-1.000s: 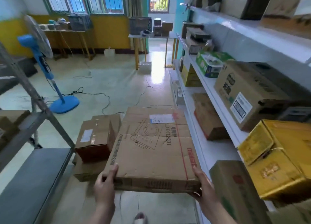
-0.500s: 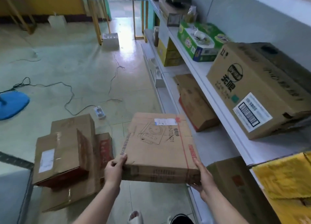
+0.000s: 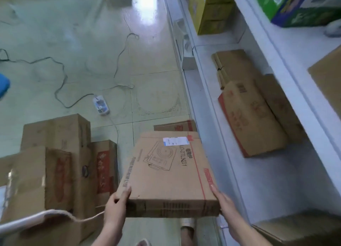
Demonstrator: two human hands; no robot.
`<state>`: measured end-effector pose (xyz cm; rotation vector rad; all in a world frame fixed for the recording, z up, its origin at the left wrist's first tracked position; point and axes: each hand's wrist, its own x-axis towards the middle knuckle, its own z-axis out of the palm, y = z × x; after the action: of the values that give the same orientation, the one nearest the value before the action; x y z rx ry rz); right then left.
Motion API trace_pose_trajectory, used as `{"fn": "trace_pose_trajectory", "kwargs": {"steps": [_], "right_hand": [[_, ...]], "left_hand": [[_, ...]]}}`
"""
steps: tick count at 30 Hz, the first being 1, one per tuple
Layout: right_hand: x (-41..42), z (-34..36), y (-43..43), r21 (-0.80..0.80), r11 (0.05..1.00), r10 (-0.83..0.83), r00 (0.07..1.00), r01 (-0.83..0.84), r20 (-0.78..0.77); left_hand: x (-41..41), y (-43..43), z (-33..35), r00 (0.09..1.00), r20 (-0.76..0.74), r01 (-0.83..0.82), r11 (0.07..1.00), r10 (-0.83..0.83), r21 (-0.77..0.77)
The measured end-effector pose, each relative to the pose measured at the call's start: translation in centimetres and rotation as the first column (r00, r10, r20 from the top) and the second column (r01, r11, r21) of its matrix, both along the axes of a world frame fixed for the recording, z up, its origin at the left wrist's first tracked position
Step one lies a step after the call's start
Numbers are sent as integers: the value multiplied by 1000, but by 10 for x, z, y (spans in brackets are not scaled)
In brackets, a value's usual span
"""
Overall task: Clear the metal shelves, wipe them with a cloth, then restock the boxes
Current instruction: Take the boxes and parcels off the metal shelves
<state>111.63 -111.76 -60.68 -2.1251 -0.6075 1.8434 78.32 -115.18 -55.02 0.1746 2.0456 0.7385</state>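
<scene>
Now lower, flat box [image 3: 169, 172], nearer floor

Both hands, left [image 3: 118, 205] and right [image 3: 224, 201], grip a flat cardboard box [image 3: 169, 173] above the floor beside white shelves [image 3: 208, 83].

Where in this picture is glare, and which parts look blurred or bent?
In the head view, bright glare sits on the pale green tiled floor near the top; the green printed carton and the stacked brown cardboard boxes at left are motion-blurred; the white metal shelf edge looks bowed by the wide-angle lens; the flat brown cardboard box is sharper, its print legible.
</scene>
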Motion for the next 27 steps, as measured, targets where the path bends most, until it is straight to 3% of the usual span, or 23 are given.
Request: {"fn": "trace_pose_trajectory", "kwargs": {"steps": [4,8,10,13,18,22,24,27], "right_hand": [[0,-62,88,146,988,33,998,-40,52],[17,-168,140,238,964,85,987,-116,138],[24,-217,145,198,962,146,968,-186,203],[34,-272,127,11,958,273,925,-286,266],[40,-306,100,-123,924,381,868,-361,317],[43,-295,108,-125,942,334,892,-311,303],[41,-280,116,-123,942,336,899,-314,280],[38,-257,124,-112,888,459,848,-446,266]], "left_hand": [[10,48,-100,998,53,22,1000,-22,10],[26,87,-204,976,184,111,992,-119,55],[28,92,-251,950,204,234,971,-238,43],[25,82,-317,885,215,430,902,-414,-32],[39,67,-347,776,267,615,779,-571,-120],[48,73,-329,780,286,609,781,-556,-142],[55,76,-315,706,295,698,702,-644,-142],[63,81,-296,435,251,898,394,-865,-198]]}}
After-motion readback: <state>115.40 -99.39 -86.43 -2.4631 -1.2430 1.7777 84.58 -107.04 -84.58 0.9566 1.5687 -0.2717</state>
